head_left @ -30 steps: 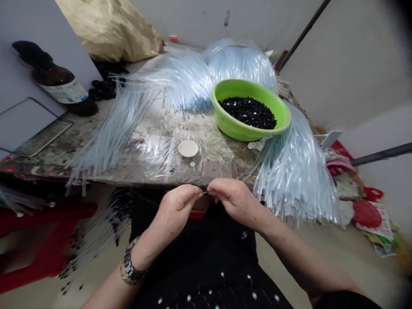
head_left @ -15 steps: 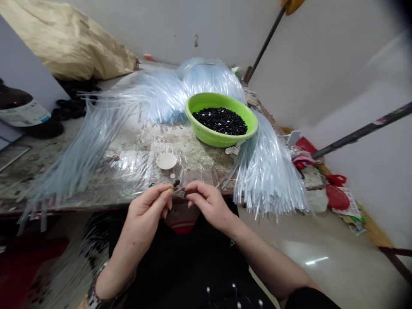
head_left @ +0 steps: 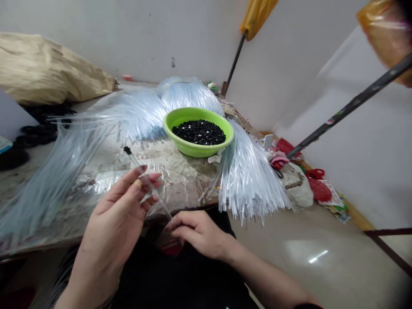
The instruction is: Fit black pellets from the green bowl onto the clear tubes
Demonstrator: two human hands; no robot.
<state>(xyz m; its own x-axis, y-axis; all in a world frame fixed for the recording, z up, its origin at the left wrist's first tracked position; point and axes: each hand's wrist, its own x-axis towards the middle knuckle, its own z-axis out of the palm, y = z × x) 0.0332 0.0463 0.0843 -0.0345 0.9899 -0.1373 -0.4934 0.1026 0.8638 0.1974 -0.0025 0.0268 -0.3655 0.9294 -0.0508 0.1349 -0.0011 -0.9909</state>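
Since the earlier frame, the left hand (head_left: pixel 112 223) has been raised and the two hands have been drawn apart. Across the stained worktop (head_left: pixel 154 156), loose bundles of clear tubing are found spread: one on the left (head_left: pixel 58 171), others at the rear (head_left: pixel 141 111), and one on the right (head_left: pixel 251 176), draped over the edge. A beige sack (head_left: pixel 48 71) is noted at the rear left. Between the bundles a green bowl (head_left: pixel 193 151) is seated, part-filled with small black pieces (head_left: pixel 201 132), a few white bits lying among them. In front of the bowl, near the worktop edge, a clear tube (head_left: pixel 163 207) is held aslant, gripped in the left fingers and pinched at its lower part by the right hand (head_left: pixel 201 236). At its upper end a black fitting (head_left: pixel 127 150) is observed.
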